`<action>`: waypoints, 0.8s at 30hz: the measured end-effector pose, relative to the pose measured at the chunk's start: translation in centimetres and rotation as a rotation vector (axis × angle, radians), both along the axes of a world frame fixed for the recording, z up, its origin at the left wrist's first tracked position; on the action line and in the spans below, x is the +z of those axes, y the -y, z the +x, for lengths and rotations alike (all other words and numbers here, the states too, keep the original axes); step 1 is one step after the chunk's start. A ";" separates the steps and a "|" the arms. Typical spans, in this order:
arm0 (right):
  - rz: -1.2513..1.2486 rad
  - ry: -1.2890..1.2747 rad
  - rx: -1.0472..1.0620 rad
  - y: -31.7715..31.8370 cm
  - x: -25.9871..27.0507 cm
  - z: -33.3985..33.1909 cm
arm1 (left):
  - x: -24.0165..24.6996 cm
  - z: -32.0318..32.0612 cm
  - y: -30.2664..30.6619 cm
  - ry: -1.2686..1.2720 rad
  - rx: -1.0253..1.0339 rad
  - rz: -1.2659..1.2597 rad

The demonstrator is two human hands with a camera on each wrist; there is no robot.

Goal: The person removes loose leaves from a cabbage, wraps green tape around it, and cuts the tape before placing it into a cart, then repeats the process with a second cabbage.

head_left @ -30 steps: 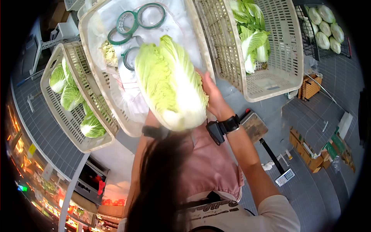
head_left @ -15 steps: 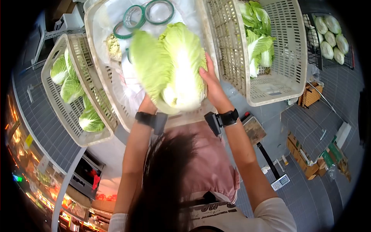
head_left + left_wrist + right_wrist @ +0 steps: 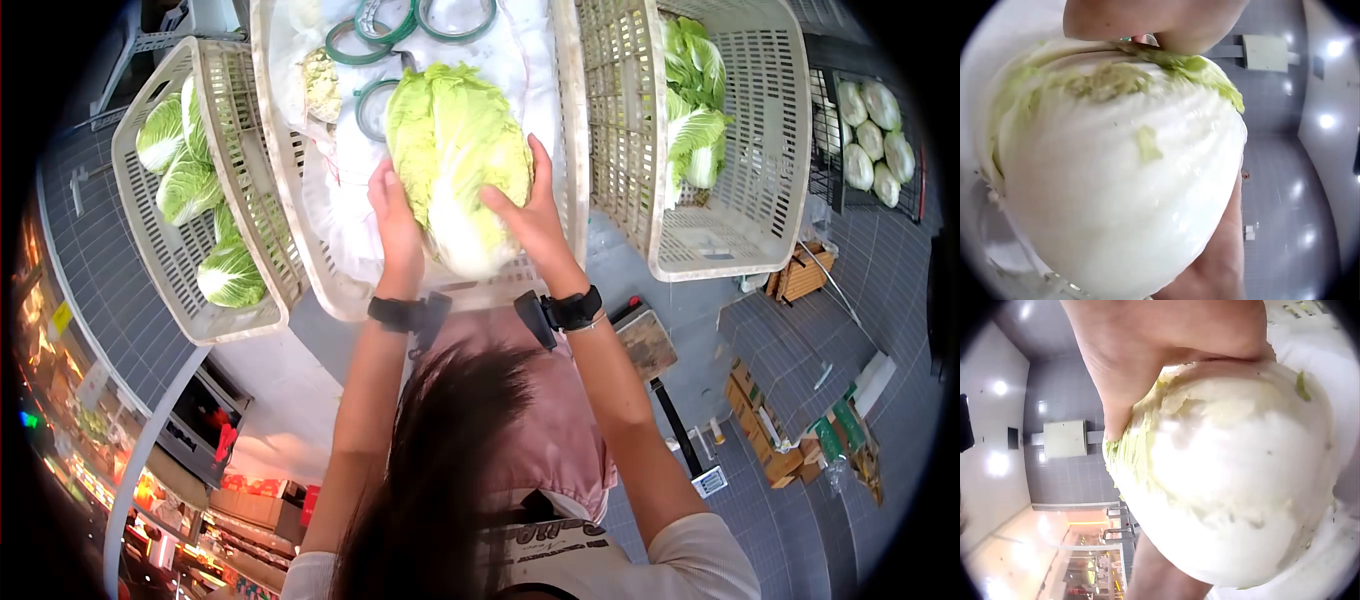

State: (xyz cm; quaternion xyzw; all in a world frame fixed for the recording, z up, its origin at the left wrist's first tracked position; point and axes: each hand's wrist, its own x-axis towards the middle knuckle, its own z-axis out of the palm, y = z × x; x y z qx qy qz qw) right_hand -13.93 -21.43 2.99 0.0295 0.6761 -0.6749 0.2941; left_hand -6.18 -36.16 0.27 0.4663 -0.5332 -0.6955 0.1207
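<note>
In the head view a napa cabbage [image 3: 465, 150] lies between both hands, its green leafy end pointing away and its white base toward the body. The left hand [image 3: 400, 225] holds its left side, fingers along the leaves. From the right, the right hand [image 3: 538, 222] grips it, thumb over the top leaf and fingers down the side. The white base of the cabbage [image 3: 1122, 175] fills the left wrist view, and the right wrist view shows the right hand [image 3: 1179, 337] curved over the cabbage [image 3: 1229, 469]. Below it is a crate [image 3: 350, 303] lined with white plastic.
Green tape rolls [image 3: 372, 112] and a pale yellow, crumbly-looking piece [image 3: 322, 85] lie on the lining. A left crate [image 3: 185, 310] and a right crate [image 3: 730, 262] hold cabbages. A scale [image 3: 645, 345] stands on the floor, with a black basket [image 3: 830, 140] of cabbages further right.
The cabbage has been turned between the hands, a loose outer leaf swinging left midway, and now shows a leafy face. The left hand, mostly hidden under it before, now shows at its left side.
</note>
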 end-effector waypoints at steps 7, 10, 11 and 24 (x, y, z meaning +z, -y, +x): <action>0.051 0.004 0.015 0.3 -1.6 0.3 | 2.3 0.3 0.5 -0.026 -0.199 0.090; 0.097 -0.095 0.035 1.3 -1.6 0.6 | 3.5 -0.1 0.7 -0.117 -0.133 0.262; 0.130 -0.126 0.042 1.4 -1.3 0.9 | 3.7 -0.2 0.7 -0.152 -0.106 0.315; 0.196 -0.246 0.146 -0.2 -1.6 2.6 | 0.5 0.8 2.0 -0.116 -0.095 0.414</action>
